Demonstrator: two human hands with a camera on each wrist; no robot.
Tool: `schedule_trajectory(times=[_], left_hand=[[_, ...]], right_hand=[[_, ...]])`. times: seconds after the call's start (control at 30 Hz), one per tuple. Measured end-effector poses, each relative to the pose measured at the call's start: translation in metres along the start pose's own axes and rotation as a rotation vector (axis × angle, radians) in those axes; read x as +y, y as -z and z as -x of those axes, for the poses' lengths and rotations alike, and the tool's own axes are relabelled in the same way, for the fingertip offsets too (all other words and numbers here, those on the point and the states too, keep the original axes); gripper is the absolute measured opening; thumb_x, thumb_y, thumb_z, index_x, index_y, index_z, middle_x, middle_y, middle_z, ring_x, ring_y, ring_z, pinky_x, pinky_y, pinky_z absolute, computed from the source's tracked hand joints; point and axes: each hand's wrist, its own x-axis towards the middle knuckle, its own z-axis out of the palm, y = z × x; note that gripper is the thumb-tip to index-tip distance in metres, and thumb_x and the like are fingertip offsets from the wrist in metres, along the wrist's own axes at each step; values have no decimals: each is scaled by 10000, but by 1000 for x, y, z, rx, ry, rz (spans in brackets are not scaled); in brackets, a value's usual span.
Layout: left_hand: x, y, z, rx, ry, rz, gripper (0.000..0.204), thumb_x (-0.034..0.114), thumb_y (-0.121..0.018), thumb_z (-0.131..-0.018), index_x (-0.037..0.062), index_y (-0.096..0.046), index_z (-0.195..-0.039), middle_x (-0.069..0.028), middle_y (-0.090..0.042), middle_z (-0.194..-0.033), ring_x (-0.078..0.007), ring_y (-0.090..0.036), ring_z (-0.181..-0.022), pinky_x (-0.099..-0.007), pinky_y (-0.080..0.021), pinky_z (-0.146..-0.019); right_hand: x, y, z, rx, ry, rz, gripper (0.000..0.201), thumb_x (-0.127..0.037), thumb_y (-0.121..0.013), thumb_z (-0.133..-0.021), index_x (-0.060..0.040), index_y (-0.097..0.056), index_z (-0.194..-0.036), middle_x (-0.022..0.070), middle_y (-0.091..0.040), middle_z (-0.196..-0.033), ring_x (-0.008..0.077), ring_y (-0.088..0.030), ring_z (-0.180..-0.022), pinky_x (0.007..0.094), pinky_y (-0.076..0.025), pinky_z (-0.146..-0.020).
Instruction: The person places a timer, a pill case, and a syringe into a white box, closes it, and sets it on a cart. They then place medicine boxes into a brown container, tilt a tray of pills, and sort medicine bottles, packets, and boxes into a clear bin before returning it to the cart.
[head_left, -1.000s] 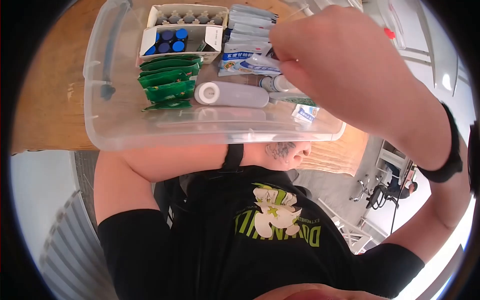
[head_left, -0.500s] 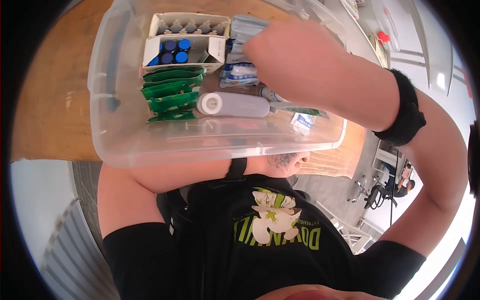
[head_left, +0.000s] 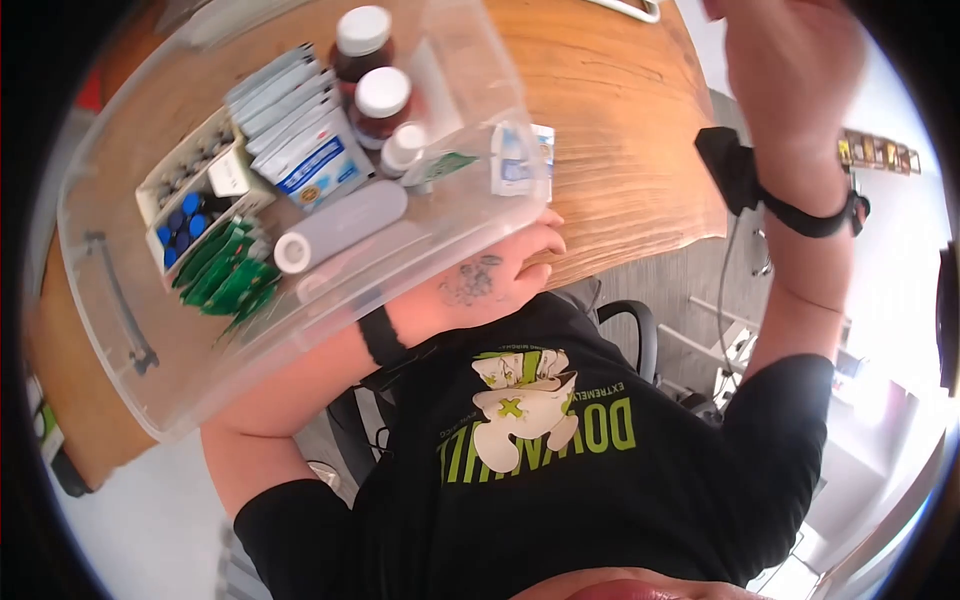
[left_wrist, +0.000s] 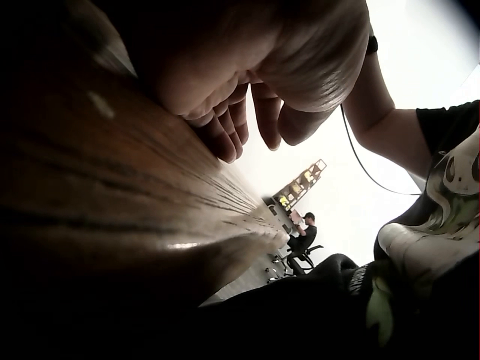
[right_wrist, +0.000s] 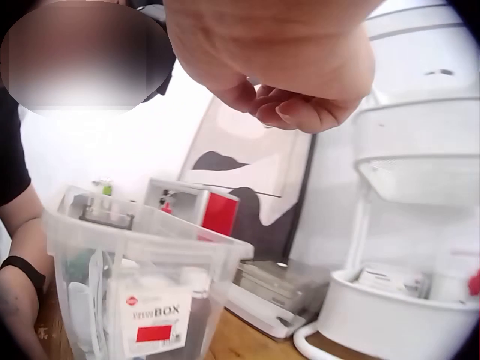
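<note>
A clear plastic box (head_left: 430, 240) holds grey sachets (head_left: 275, 90), a blue-and-white sachet (head_left: 318, 165), green sachets (head_left: 228, 275), blue-capped vials (head_left: 182, 225), a pale cylindrical bottle (head_left: 345, 225) and several white-capped bottles (head_left: 383, 95). The tattooed left hand (head_left: 500, 272) lies beside the box's near wall; in the left wrist view that hand (left_wrist: 255, 67) has loosely bent fingers and nothing visible in them. Raised at the upper right, away from the box, is the right hand (head_left: 795, 85). In the right wrist view this hand (right_wrist: 277, 60) has loosely curled fingers, no object visible.
The wooden table (head_left: 620, 120) extends right of the box. A white-and-blue packet or label (head_left: 520, 160) shows at the box's right wall; inside or outside, I cannot tell. The right wrist view shows a white tiered rack (right_wrist: 412, 300) and a grey-lidded container (right_wrist: 274, 281).
The right hand has left the sachets and moved far to the upper right. In the head view, the box has shifted left and appears turned; the left hand also appears further left.
</note>
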Motion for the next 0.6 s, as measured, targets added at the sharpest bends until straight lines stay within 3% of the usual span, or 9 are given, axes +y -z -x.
schedule_trajectory(times=[0.07, 0.1, 0.17, 0.23, 0.27, 0.6], left_hand=[[3, 6, -2, -36, 4, -47, 236, 42, -636, -883, 35, -665, -1118, -135, -601, -1344, -317, -592, -1216, -381, -490, -1018], [4, 8, -2, -48, 20, -27, 244, 25, -637, -880, 34, -664, -1123, -133, -599, -1350, -307, -595, -1213, -376, -495, -1010], [5, 6, -2, -72, 55, 5, 262, -8, -640, -875, 33, -661, -1132, -127, -594, -1361, -286, -600, -1207, -365, -506, -993], [5, 6, -1, -90, 105, 102, 294, -35, -643, -885, 30, -661, -1171, -140, -563, -1413, -262, -586, -1240, -360, -512, -987], [4, 5, 0, -84, 110, 123, 297, -32, -643, -890, 29, -661, -1181, -145, -553, -1428, -260, -579, -1253, -358, -510, -991], [9, 7, -7, -87, 162, 164, 313, -19, -645, -903, 18, -662, -1214, -172, -476, -1524, -263, -534, -1328, -357, -502, -1011]], right_hand=[[44, -1, 30, -26, -163, 44, 202, -91, -687, -875, 4, -652, -1050, 89, -688, -861, 180, -664, -803, 327, -522, -717], [65, -5, 46, -120, -335, 350, 160, -152, -701, -846, -31, -691, -950, 127, -695, -787, 269, -705, -764, 433, -547, -676], [67, -41, 76, -328, -290, 247, 209, -185, -704, -842, -35, -692, -988, 121, -699, -852, 287, -695, -827, 430, -534, -720], [79, -64, 96, -494, -227, 338, 259, -247, -705, -834, -68, -722, -1020, 151, -719, -906, 348, -696, -880, 428, -558, -757], [81, -73, 100, -579, -294, 353, 257, -228, -709, -843, -70, -700, -1047, 121, -692, -999, 330, -668, -900, 427, -529, -800], [104, -90, 97, -565, -329, 148, 229, -200, -713, -831, -45, -702, -999, 120, -697, -885, 300, -681, -808, 401, -543, -727]])
